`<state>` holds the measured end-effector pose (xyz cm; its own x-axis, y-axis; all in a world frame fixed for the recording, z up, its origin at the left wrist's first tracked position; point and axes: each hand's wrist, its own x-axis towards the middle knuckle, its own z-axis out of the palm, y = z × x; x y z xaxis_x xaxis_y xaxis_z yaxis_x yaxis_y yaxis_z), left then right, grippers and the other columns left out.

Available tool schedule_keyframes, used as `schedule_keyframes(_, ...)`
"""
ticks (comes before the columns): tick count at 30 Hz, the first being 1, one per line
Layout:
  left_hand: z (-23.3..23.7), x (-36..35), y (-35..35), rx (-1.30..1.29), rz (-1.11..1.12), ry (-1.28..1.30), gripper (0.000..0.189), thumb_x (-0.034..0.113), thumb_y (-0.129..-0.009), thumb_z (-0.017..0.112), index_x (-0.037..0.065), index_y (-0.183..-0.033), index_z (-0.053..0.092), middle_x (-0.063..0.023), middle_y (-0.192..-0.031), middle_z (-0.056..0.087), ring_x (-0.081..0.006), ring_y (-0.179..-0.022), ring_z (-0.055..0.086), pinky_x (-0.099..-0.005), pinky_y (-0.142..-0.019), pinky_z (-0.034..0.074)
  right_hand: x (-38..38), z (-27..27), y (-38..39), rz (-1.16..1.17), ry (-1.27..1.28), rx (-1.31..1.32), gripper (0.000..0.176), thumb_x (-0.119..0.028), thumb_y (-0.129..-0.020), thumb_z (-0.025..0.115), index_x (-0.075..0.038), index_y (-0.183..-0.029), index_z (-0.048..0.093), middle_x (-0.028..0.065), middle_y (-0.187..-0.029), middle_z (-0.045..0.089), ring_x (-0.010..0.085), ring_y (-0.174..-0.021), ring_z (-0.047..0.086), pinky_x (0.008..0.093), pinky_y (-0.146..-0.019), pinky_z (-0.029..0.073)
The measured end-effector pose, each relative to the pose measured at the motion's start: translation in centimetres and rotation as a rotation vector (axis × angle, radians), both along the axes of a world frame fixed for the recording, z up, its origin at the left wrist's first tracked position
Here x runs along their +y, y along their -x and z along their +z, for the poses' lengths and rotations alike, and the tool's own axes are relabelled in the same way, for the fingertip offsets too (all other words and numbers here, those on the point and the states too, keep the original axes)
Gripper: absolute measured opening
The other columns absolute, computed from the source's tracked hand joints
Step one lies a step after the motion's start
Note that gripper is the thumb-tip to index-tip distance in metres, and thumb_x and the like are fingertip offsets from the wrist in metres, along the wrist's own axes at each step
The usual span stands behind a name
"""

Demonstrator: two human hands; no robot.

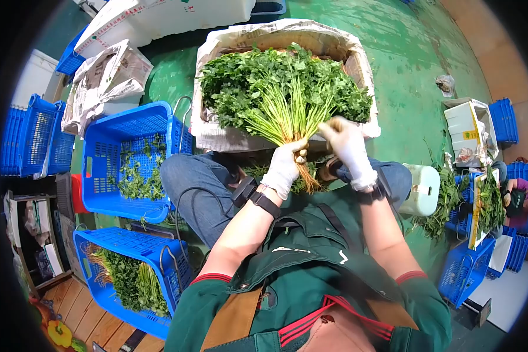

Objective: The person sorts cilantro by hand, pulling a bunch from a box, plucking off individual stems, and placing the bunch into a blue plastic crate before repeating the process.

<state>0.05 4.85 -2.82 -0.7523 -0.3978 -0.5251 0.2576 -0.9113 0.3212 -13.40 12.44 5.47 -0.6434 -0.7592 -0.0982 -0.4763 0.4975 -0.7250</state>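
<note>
My left hand [286,166], in a white glove, is closed around the lower stems of a bunch of coriander [293,114]. The bunch's pale roots [308,177] hang below the fist, and its leafy tops fan out away from me. My right hand [345,144], gloved too, is raised just right of the stems. Motion smears its fingers, so I cannot see whether they hold anything. Beneath the held bunch, a paper-lined box [372,76] is heaped with more green leaves. Some loose greens lie between my legs.
At left, a blue basket [94,185] contains scattered leaves. A nearer blue basket [114,314] has bundled greens with roots. Newspaper [108,76] covers a box behind them. A pale green stool [421,189] stands by my right knee. Another person [516,196] is at far right among crates.
</note>
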Motion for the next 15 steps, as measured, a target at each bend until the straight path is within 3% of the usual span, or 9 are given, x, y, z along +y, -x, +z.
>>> schedule_keyframes(2, 0.3, -0.1, 0.2, -0.061, -0.013, 0.020, 0.009, 0.006, -0.086, 0.059, 0.002, -0.093, 0.057, -0.0007, -0.071, 0.055, -0.0077, -0.053, 0.046, -0.0174, -0.042, 0.034, -2.8, 0.0, 0.3, -0.087, 0.070, 0.308, 0.047, -0.050, -0.075, 0.068, -0.005, -0.090, 0.063, 0.0151, -0.078, 0.065, 0.0301, -0.075, 0.064, 0.0386, -0.068, 0.049)
schedule_keyframes(3, 0.1, -0.2, 0.2, -0.030, -0.018, 0.004, 0.009, 0.006, -0.085, 0.060, 0.002, -0.094, 0.057, -0.0009, -0.073, 0.055, -0.0078, -0.053, 0.046, -0.0178, -0.042, 0.034, -4.2, -0.8, 0.7, -0.098, -0.089, 0.374, 0.052, -0.052, -0.072, 0.070, -0.006, -0.094, 0.062, 0.0145, -0.082, 0.066, 0.0305, -0.078, 0.064, 0.0384, -0.071, 0.049)
schedule_keyframes(4, 0.4, -0.2, 0.2, -0.029, -0.016, 0.010, 0.009, 0.006, -0.085, 0.060, 0.002, -0.094, 0.057, -0.0009, -0.073, 0.055, -0.0078, -0.053, 0.046, -0.0178, -0.042, 0.034, -5.1, -2.4, 1.4, -0.097, -0.151, 0.350, 0.048, -0.050, -0.071, 0.070, -0.005, -0.087, 0.063, 0.0167, -0.080, 0.065, 0.0335, -0.080, 0.063, 0.0390, -0.072, 0.048)
schedule_keyframes(6, 1.0, -0.3, -0.1, -0.074, 0.014, 0.026, 0.010, 0.006, -0.085, 0.060, 0.003, -0.094, 0.057, -0.0017, -0.075, 0.056, -0.0080, -0.054, 0.046, -0.0176, -0.043, 0.034, -5.4, -3.7, 2.6, -0.087, -0.078, 0.085, 0.036, -0.038, -0.074, 0.071, -0.003, -0.080, 0.063, 0.0132, -0.074, 0.065, 0.0266, -0.070, 0.063, 0.0348, -0.065, 0.048)
schedule_keyframes(9, 0.7, -0.8, -0.6, -0.033, 0.027, -0.004, 0.010, 0.005, -0.085, 0.059, 0.003, -0.095, 0.057, -0.0025, -0.076, 0.057, -0.0083, -0.056, 0.048, -0.0173, -0.043, 0.035, -3.9, -2.8, 1.8, -0.121, 0.340, -0.403, 0.014, -0.013, -0.080, 0.067, 0.000, -0.080, 0.063, -0.0005, -0.071, 0.061, 0.0057, -0.062, 0.052, 0.0226, -0.055, 0.043)
schedule_keyframes(13, 0.1, -0.8, -0.2, 0.086, 0.009, -0.023, 0.010, 0.009, -0.087, 0.056, 0.001, -0.094, 0.057, -0.0030, -0.076, 0.058, -0.0084, -0.056, 0.049, -0.0173, -0.043, 0.035, -0.8, 0.5, -1.9, -0.023, 0.384, -0.847, 0.012, -0.010, -0.086, 0.061, 0.000, -0.092, 0.061, 0.0022, -0.080, 0.064, 0.0075, -0.071, 0.058, 0.0188, -0.060, 0.045)
schedule_keyframes(15, -1.3, -0.7, 0.4, 0.240, -0.008, -0.106, 0.012, 0.011, -0.088, 0.053, 0.000, -0.092, 0.056, -0.0026, -0.074, 0.057, -0.0074, -0.054, 0.048, -0.0166, -0.043, 0.035, 0.8, 0.8, -2.1, 0.174, 0.300, -0.861, 0.011, -0.009, -0.087, 0.059, -0.001, -0.095, 0.059, 0.0034, -0.083, 0.064, 0.0082, -0.072, 0.059, 0.0193, -0.061, 0.047)
